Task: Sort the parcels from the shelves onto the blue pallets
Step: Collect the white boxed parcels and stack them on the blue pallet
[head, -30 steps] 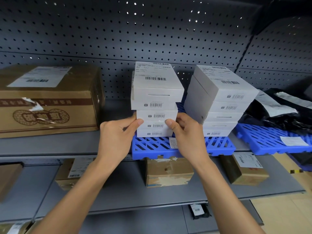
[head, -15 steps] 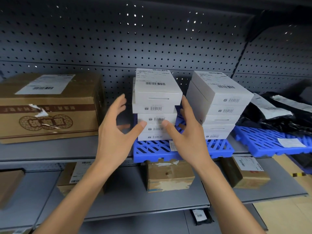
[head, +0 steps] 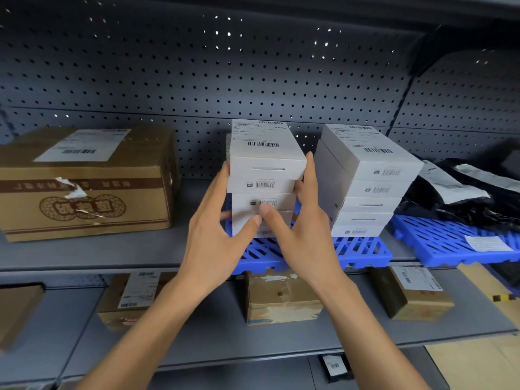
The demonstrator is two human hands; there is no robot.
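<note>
A stack of several white labelled parcels [head: 267, 154] stands on a blue pallet [head: 363, 250] on the middle shelf. My left hand [head: 213, 235] lies against the stack's left side with straight fingers, its thumb across the front of a lower box. On the right side my right hand [head: 306, 235] presses the stack the same way, fingers reaching up to the top box, thumb in front. The two thumbs nearly meet. A second stack of white parcels [head: 365, 175] stands just right on the same pallet.
A large brown carton [head: 84, 187] sits at the left of this shelf. Black bagged parcels [head: 464, 198] lie on another blue pallet [head: 450, 240] at the right. Small brown boxes [head: 281, 301] stand on the shelf below. Perforated metal panels form the back wall.
Both hands let go of the lower boxes, opened wide, then moved in and up against the two sides of the left stack. The view shifted slightly closer.
</note>
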